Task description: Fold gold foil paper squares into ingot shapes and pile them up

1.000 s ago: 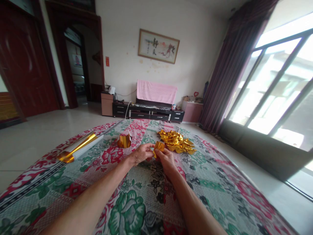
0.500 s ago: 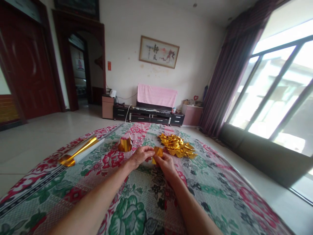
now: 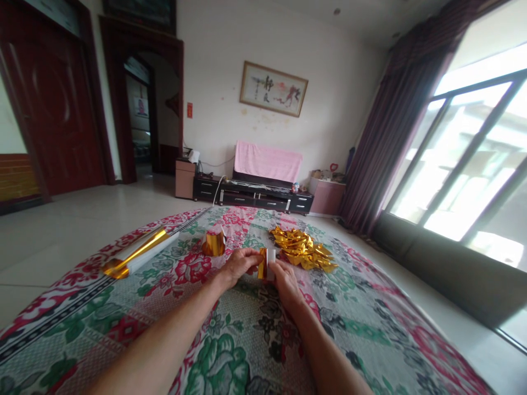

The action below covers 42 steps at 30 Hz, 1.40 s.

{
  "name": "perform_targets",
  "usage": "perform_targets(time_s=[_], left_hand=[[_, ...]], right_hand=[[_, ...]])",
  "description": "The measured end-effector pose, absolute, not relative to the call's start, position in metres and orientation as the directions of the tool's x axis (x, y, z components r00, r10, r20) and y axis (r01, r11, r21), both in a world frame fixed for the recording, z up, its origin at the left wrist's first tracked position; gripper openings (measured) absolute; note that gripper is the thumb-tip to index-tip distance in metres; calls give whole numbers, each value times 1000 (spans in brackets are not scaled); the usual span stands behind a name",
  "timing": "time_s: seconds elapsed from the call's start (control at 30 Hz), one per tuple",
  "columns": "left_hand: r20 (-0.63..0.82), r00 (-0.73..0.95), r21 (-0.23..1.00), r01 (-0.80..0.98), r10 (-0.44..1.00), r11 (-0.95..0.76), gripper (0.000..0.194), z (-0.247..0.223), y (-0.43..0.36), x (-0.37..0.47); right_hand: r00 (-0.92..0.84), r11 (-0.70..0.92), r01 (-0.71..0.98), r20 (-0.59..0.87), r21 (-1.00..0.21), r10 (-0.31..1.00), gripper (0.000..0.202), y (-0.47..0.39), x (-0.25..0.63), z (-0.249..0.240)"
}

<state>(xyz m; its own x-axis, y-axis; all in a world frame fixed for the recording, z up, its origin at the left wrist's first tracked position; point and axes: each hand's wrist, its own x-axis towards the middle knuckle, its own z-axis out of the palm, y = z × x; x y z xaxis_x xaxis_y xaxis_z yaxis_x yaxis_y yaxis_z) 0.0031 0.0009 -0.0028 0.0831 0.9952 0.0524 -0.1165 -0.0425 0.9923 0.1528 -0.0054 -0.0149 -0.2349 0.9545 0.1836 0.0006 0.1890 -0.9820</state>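
Between my hands is a small piece of gold foil paper point(image 3: 262, 269), with a white strip of its back showing on the right. My left hand point(image 3: 239, 265) pinches its left edge. The fingers of my right hand point(image 3: 285, 277) close on its white right side. Just beyond my right hand lies a heap of folded gold foil pieces point(image 3: 307, 248). A curled stack of gold foil sheets point(image 3: 214, 243) rests past my left hand. Farther left lies a long roll of gold and white foil paper point(image 3: 142, 253).
A flowered cloth point(image 3: 218, 356) covers the surface under my hands. Beyond it stands a low black TV cabinet point(image 3: 254, 196) with a pink towel point(image 3: 267, 161) draped above. A purple curtain point(image 3: 387, 126) hangs by the window on the right.
The foil piece has turned or opened so that its white back now shows on the right. Both hands stay close together on it. The view has shifted slightly.
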Motion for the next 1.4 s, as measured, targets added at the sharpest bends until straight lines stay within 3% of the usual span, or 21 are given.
perform_targets(time_s=[0.47, 0.6, 0.73, 1.0, 1.17, 1.4], left_hand=[[63, 153, 966, -257, 986, -22, 38, -6, 1, 1], [83, 113, 979, -195, 990, -60, 42, -3, -1, 2], [77, 77, 987, -146, 994, -65, 36, -2, -2, 3], [-2, 141, 959, -279, 990, 42, 34, -4, -2, 3], [-4, 152, 952, -302, 988, 50, 36, -4, -2, 3], [37, 126, 974, -224, 991, -8, 36, -4, -4, 6]], right_hand=[[-148, 180, -24, 181, -983, 972, 38, -6, 147, -16], [-113, 208, -14, 208, -978, 972, 40, -3, 145, -20], [-131, 268, 51, 260, -962, 957, 35, -3, 144, -19], [-156, 241, 33, 234, -970, 960, 29, -13, 148, -7], [-213, 246, -25, 245, -969, 946, 24, -14, 149, -6], [-230, 200, -99, 218, -975, 948, 30, -8, 149, -13]])
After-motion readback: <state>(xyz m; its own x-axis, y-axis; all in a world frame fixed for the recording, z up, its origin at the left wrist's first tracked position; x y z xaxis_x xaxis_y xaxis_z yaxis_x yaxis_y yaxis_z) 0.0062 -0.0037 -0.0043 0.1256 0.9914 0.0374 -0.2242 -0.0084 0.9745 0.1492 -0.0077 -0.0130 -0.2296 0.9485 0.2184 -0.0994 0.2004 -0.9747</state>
